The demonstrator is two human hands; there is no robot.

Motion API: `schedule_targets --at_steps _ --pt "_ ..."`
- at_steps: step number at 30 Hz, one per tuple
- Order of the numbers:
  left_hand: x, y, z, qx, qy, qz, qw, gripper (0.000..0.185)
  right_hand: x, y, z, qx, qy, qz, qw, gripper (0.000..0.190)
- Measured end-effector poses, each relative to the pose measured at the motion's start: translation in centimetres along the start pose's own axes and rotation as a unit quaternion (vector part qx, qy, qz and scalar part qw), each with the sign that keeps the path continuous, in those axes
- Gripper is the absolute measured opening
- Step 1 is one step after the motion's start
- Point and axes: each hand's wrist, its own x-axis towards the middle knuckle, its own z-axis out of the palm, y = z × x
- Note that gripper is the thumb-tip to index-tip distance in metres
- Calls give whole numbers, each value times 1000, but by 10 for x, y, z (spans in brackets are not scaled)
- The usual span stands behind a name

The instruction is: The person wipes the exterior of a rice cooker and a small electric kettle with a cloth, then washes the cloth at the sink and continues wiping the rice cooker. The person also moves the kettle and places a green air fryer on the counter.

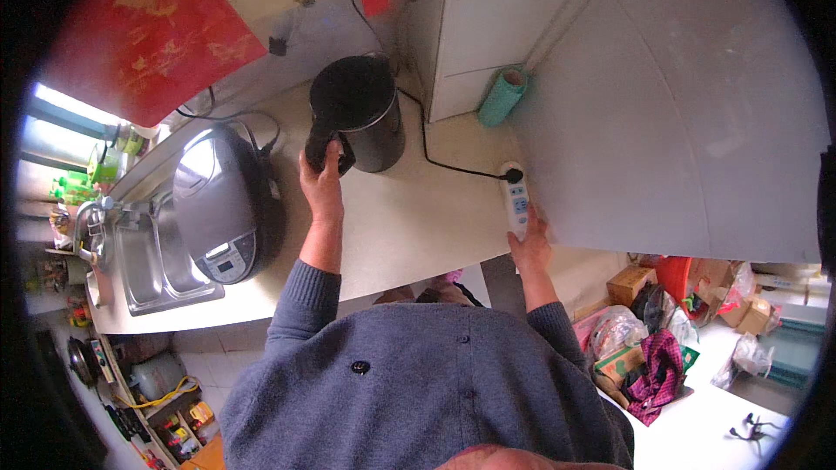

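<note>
My left hand (pixel 322 179) is closed around the handle of a dark electric kettle (pixel 382 137), which stands upright on the countertop (pixel 405 222). Its black lid (pixel 353 93) is down. At the right, my right hand (pixel 532 245) grips the near end of a white power strip (pixel 510 200), thumb on one side and fingers on the other. A black plug (pixel 514 175) sits in the strip's far socket. From it a black cord (pixel 450 168) runs back behind the kettle; where it ends is hidden.
A rice cooker (pixel 219 202) stands left of the kettle, beside a steel double sink (pixel 147 261). A green roll (pixel 503 96) stands by the tiled wall. A large pale panel (pixel 653 143) rises right of the strip. Bags and boxes (pixel 643 339) pile up at lower right.
</note>
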Motion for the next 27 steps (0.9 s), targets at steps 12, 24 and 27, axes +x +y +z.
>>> schedule_targets --at_steps 12,24,27 --pt "-4 -12 68 -98 102 23 990 36 2 -13 -16 2 -33 6 999 90" --pt "10 -12 122 -179 89 27 979 50 7 -8 -12 -22 -38 -13 999 90" --pt "14 -21 126 -83 98 44 991 54 12 -10 -11 -24 -29 -21 999 89"
